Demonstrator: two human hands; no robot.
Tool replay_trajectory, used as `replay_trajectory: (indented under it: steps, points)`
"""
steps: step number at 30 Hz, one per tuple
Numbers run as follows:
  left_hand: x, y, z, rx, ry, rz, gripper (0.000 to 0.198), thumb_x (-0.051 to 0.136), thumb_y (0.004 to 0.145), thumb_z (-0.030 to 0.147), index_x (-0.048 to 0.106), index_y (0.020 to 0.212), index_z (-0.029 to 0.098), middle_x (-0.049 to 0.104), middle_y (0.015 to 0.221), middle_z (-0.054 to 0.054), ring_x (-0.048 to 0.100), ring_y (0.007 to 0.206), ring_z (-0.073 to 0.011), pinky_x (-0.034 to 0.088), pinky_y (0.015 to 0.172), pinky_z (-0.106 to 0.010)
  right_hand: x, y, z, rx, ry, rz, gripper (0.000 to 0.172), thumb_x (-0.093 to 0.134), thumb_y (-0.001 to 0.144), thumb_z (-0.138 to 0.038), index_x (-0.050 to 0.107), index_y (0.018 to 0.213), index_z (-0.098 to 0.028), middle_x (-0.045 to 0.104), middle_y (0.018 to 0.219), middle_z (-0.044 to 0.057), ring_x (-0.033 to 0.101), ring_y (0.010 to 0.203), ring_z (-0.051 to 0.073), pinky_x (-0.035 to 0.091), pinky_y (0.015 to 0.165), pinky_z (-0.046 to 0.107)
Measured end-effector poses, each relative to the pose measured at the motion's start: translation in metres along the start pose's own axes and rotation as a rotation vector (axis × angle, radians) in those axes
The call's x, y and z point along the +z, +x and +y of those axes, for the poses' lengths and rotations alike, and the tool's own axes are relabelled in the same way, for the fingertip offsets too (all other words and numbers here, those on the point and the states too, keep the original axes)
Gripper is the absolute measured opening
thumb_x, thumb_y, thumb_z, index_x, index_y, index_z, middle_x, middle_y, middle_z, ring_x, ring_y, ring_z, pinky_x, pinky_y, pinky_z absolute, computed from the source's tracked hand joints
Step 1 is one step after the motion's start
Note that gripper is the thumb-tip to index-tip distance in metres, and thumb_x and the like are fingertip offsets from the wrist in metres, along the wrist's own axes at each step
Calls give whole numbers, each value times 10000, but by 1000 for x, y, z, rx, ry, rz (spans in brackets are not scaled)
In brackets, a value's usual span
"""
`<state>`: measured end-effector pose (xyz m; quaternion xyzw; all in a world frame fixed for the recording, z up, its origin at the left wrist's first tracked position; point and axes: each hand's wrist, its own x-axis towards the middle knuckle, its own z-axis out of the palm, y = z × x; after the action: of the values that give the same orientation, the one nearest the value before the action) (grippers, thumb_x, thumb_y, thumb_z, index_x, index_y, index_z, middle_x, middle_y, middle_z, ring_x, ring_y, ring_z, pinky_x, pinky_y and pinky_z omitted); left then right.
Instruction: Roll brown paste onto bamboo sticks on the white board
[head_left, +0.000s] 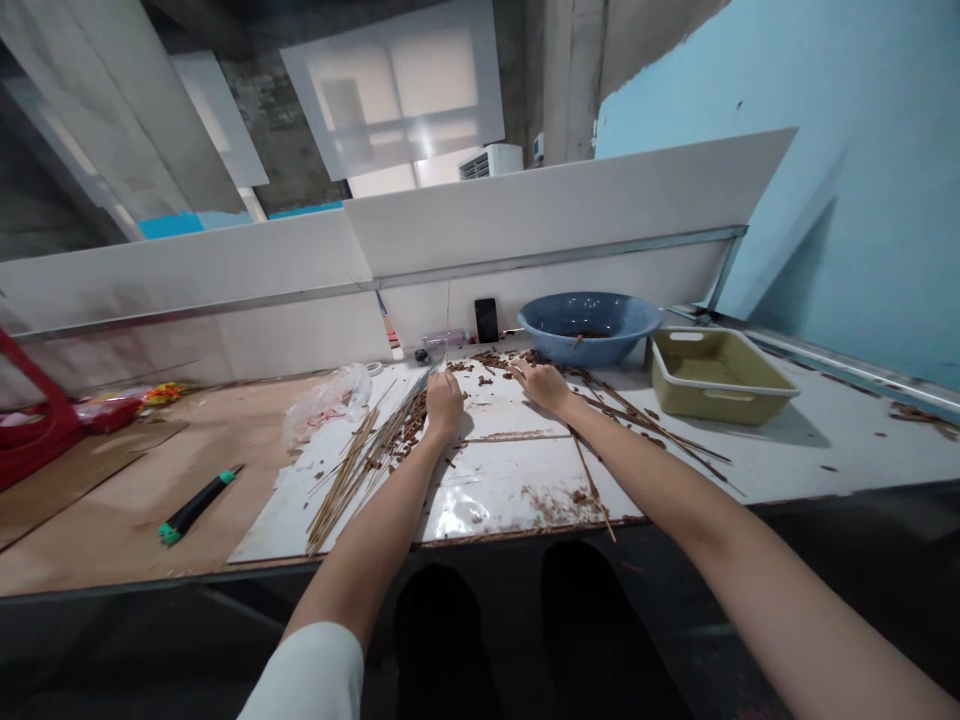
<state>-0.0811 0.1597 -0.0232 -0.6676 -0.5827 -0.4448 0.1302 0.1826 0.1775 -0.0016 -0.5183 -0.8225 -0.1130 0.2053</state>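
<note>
Closed in a fist, my left hand [445, 402] grips a thin stick [448, 325] that stands nearly upright above it. My right hand [541, 386] reaches down among small brown pieces [486, 380], its fingers bent and drawn together. What lies in its fingertips is too small to make out. Beside my left hand a bundle of thin sticks [345, 480] lies on the white board [480, 475]. More sticks, dark brown and coated-looking [645, 420], spread out to the right, partly behind my right forearm.
A blue basin [589, 345] with brown material inside stands at the back, beside an olive-green basket [720, 400]. A phone [486, 320] leans at the rear panel. On the left are a clear plastic bag [330, 400], a green-and-black cutter [199, 508] and a red object [37, 425].
</note>
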Motion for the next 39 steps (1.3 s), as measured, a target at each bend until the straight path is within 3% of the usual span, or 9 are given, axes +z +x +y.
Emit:
replay_trajectory:
  steps: [14,19,24,27,30,34,37,39]
  points:
    - [0,-1,-1,-30,11,-6,253,439,1039,131,668,958,201,642,893,-148,647,980,-382,530,967,-559,-8,-2,-5,0,-3,-10,599,279,1221,-472,604,1609,-151,848,1146,231,828,1091,355,579,897,379]
    - [1,-1,-2,5,-25,30,236,461,1053,162,675,965,212,600,823,-111,653,936,-368,536,940,-545,-6,-1,-4,-10,9,-4,598,288,1220,-472,601,1607,-140,848,1146,231,827,1086,350,576,890,371]
    - [-4,-1,2,-52,-68,23,241,477,1062,167,646,901,228,632,861,-114,639,937,-347,527,933,-516,-5,-1,-4,16,25,11,592,295,1217,-481,620,1582,-146,856,1084,218,829,1032,341,548,860,351]
    - [-11,-2,8,-38,-153,98,377,373,1130,234,578,815,264,622,839,-88,629,894,-308,528,890,-472,-9,2,1,96,167,112,619,275,1211,-503,564,1602,-119,852,955,163,815,925,325,540,835,352]
    - [-16,-4,15,69,-202,80,438,300,1160,283,471,757,288,597,796,-62,602,849,-269,529,898,-444,-13,11,12,159,392,294,641,257,1190,-436,336,1704,-60,810,879,106,762,806,301,553,805,367]
    - [-21,-7,23,171,-221,12,430,317,1163,310,395,740,298,571,757,-39,582,841,-250,523,900,-420,-12,23,26,82,541,510,685,302,1098,-235,138,1740,-61,744,1149,171,724,933,259,584,920,394]
    - [-23,-7,27,156,-242,14,448,350,1160,311,392,714,297,572,736,-34,583,833,-245,521,888,-410,-6,27,29,62,581,535,700,314,1091,-212,126,1756,-105,700,1273,198,717,1057,255,586,979,404]
    - [-25,-7,29,143,-266,18,489,366,1158,325,383,671,295,575,722,-37,587,817,-241,521,856,-404,-3,26,30,81,628,481,636,309,1132,-280,228,1745,-131,743,1209,169,733,1003,261,597,942,397]
